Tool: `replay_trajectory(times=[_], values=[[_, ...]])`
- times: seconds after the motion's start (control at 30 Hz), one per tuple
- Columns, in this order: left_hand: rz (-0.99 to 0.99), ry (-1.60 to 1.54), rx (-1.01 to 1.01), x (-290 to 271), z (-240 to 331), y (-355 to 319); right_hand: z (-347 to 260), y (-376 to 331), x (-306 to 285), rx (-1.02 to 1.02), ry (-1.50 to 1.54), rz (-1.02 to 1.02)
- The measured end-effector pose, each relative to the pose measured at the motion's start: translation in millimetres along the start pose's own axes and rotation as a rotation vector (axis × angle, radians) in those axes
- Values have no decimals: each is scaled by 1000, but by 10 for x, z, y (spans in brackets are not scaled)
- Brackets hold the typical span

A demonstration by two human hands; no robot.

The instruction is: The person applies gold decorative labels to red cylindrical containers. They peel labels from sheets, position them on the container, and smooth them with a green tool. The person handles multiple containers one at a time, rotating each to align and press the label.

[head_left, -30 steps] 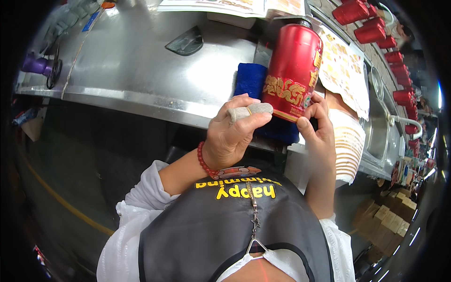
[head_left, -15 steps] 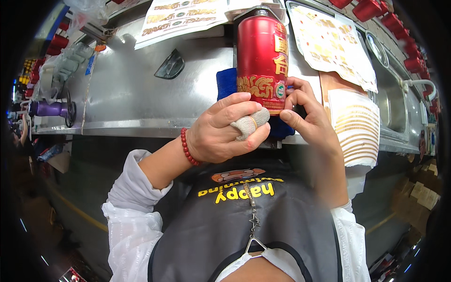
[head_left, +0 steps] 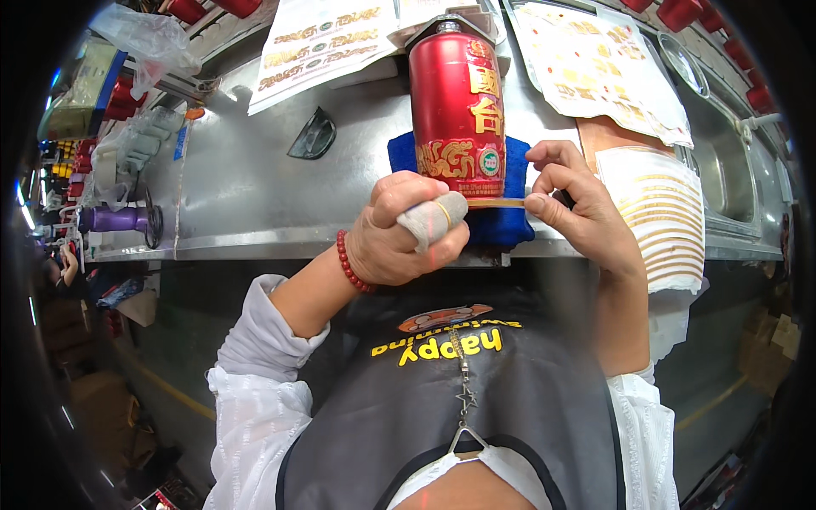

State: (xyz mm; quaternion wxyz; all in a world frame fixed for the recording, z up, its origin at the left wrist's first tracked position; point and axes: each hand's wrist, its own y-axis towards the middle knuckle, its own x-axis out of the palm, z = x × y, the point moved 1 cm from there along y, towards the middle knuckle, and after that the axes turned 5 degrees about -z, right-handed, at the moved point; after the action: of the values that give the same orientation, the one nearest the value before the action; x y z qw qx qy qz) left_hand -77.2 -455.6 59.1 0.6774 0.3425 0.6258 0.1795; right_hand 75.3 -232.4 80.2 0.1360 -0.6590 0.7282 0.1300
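Note:
A red bottle (head_left: 457, 115) with gold raised characters and a gold dragon band lies with its dark neck pointing away from me and its base toward me. Across the base runs a thin gold strip (head_left: 501, 203). My right hand (head_left: 582, 204) pinches the strip's right end between thumb and finger, a little off the bottle. My left hand (head_left: 391, 229) is curled at the base's left side. At its thumb side is a grey cloth pad (head_left: 427, 223) bound with a yellow rubber band; whether it is held or worn is unclear. The strip's left end is hidden there.
Beneath the bottle is a blue cloth (head_left: 501, 228) on the steel table (head_left: 229, 170). White backing paper with curved gold strips (head_left: 659, 217) hangs over the right edge. Sticker sheets (head_left: 327, 38) lie behind, near a dark curved piece (head_left: 314, 136). A sink (head_left: 727, 183) is at right.
My right hand has drawn away to the right from the bottle, and the gold strip now shows between it and the base. The bottle has shifted slightly left.

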Motion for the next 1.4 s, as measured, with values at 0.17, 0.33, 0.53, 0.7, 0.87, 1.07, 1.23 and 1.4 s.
replay_trajectory(times=[0.17, 0.33, 0.53, 0.7, 0.87, 1.07, 1.23, 1.4], values=[[-43, -43, -16, 29, -14, 37, 146, 21, 19, -37, -45, -6], [-52, -3, 94, 118, -22, 119, 151, 24, 21, -27, 55, -43], [-37, 44, 72, -23, -73, 103, 123, -4, -16, 6, 144, -124], [-95, 70, 132, 61, -59, 212, 183, -22, -41, -47, 88, -113], [-73, -90, -190, 97, -93, 185, 154, 10, -33, -16, 78, -118], [-14, -22, -140, 29, 5, -28, 137, -20, -56, -22, 75, -80], [-80, 68, 26, -39, 12, 44, 164, -41, -53, 24, 117, -52], [-164, 157, 101, -17, 32, 232, 186, -34, -49, 17, 98, -45]])
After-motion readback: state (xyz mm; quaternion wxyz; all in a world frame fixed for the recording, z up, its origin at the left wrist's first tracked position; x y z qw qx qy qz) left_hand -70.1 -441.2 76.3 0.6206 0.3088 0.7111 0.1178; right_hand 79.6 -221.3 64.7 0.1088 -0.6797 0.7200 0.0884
